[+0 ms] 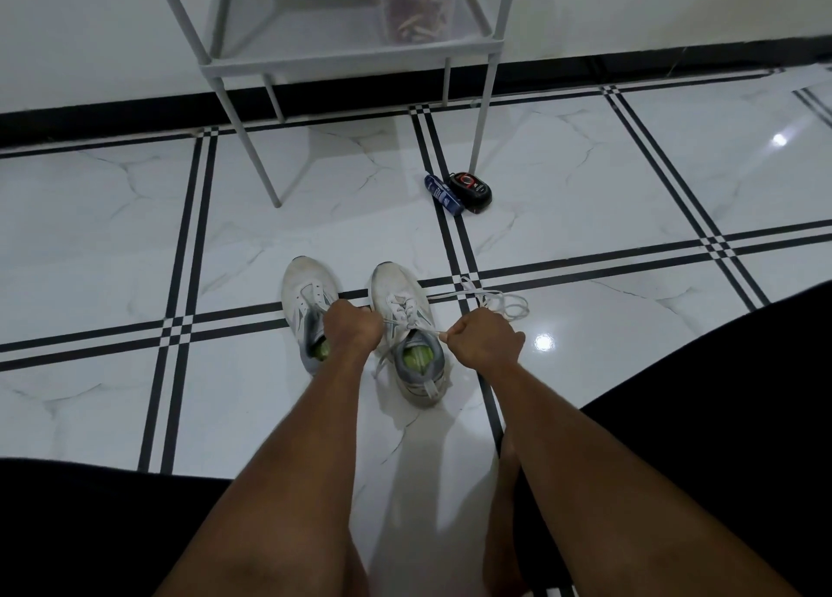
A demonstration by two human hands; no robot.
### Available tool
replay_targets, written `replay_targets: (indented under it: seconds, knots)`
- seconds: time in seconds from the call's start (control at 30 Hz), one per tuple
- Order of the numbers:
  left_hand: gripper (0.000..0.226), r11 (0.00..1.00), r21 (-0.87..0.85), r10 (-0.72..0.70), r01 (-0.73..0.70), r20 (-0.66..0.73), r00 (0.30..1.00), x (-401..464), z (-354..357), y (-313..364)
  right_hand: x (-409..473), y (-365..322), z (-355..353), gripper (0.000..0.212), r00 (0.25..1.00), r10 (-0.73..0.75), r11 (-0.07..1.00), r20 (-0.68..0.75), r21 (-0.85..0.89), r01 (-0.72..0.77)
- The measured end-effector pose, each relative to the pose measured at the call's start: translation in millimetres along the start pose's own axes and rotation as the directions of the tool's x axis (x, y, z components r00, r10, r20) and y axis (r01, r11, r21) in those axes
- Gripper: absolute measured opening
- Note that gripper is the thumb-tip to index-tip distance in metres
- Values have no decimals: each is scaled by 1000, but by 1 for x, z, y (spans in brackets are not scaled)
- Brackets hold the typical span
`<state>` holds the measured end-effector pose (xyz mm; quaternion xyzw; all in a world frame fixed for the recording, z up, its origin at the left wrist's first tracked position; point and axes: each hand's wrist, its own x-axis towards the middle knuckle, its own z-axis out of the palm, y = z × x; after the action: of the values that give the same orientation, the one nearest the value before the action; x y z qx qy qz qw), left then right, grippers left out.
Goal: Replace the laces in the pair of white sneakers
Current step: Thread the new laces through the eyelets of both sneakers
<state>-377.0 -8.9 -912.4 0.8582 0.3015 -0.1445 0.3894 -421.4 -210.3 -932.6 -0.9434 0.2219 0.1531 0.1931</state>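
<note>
Down at centre frame, two white sneakers stand side by side on the tiled floor (585,191), toes toward the top of the frame, long axes running up and down it. The left sneaker (306,299) is partly covered by the left hand (351,326), curled closed at its tongue; what it grips is hidden. The right hand (486,339) pinches a white lace (418,324) drawn taut from the right sneaker (407,317). At upper centre, a clear red-lidded container (416,6) of small pieces sits on a grey shelf (351,56).
</note>
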Motion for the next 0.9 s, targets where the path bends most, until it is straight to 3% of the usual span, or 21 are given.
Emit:
replay_targets:
  seconds: [0.1,0.17,0.23,0.33,0.47,0.6,0.67,0.8,0.9]
  knots:
    - [33,999,-46,-12,13,10,1000,6,0,-6,1,2,0,34,999,-24,998,33,53,23]
    - [35,991,-133,17,-10,52,999,4,-1,-5,3,7,1,32,989,-103,959,105,276,70]
    - [19,968,-251,43,-11,123,991,-9,-6,1,0,10,0,34,985,-127,850,120,524,45]
    - [29,981,-192,63,-19,222,973,-16,-5,2,-10,9,2,62,976,-61,731,207,675,-98]
    - [51,990,-102,-36,94,461,887,-20,7,-10,-11,4,8,69,967,-42,760,250,637,-131]
    - [62,991,-105,-25,88,496,868,-23,20,-24,-18,-1,4,34,931,-103,769,350,622,-149]
    - [63,990,-125,-3,70,469,883,-21,26,-29,-14,3,6,37,955,-96,796,281,597,-96]
    - [58,992,-121,24,31,432,901,-13,30,-31,23,22,3,54,1000,14,934,-5,356,-11]
    - [55,988,-145,10,61,443,897,-3,31,-35,58,35,-4,67,999,-31,987,-7,155,32]
